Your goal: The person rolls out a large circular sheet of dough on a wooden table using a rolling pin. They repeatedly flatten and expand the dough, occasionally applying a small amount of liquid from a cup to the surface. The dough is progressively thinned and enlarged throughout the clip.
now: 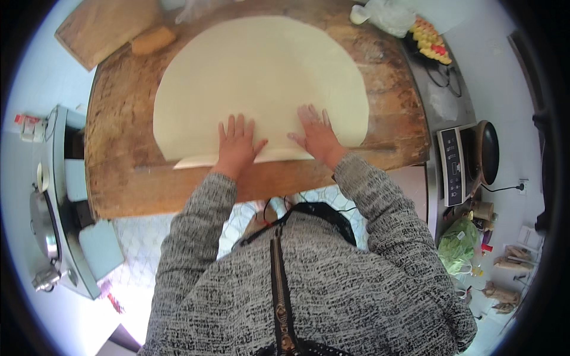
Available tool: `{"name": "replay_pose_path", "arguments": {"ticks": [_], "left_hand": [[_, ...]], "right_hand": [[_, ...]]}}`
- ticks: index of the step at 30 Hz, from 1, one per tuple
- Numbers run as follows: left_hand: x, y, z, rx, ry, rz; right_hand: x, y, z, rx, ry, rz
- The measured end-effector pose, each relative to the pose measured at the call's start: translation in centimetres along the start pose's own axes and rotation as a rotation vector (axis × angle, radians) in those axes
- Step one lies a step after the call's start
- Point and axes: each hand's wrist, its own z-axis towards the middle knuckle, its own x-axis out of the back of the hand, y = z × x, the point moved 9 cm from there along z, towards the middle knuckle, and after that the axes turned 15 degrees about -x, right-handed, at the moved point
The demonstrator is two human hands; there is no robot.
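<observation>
A large, thin sheet of rolled-out dough covers the middle of a worn wooden board. Near the sheet's front edge my left hand rests palm down, fingers spread. To its right my right hand also lies flat on the dough with fingers apart; whitish flour or dough shows on its fingers. Between and beside the hands, the dough's near edge looks folded or overlapped. Parts of a thin dark rod or groove show at both sides of that near edge; which it is I cannot tell.
Beyond the sheet at left are a wooden panel and a brown block-like thing. A plastic bag lies at the back right. On the right counter sit an induction cooker, a black pan and bagged greens.
</observation>
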Motion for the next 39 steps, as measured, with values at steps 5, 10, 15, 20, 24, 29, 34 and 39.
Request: {"name": "replay_pose_path", "arguments": {"ticks": [5,10,15,20,24,29,34,39], "left_hand": [[-1.5,1.1,-1.8,-0.060,-0.147,-0.136],[3.3,3.4,-3.0,-0.004,-0.053,-0.108],[4.0,4.0,-3.3,0.161,-0.021,-0.162],[2.3,3.9,-7.9,0.366,0.080,-0.122],[1.9,4.0,-9.4,0.394,0.183,-0.064],[2.3,5.1,-8.1,0.270,0.217,0.092],[1.4,5.0,-9.7,0.404,0.139,0.007],[1.9,4.9,-9.2,0.410,0.130,0.033]], "right_hand": [[3.9,9.9,1.8,-0.078,-0.230,-0.067],[17.5,19.8,5.6,-0.139,-0.168,-0.432],[24.6,28.6,14.5,-0.366,0.131,0.088],[21.8,30.4,23.5,-0.217,0.269,0.043],[17.6,31.3,30.1,-0.212,0.275,0.079],[12.4,32.4,35.8,-0.288,0.277,0.054],[7.3,30.7,39.2,0.022,0.293,-0.588],[4.5,35.6,42.7,0.067,0.292,-0.143]]}}
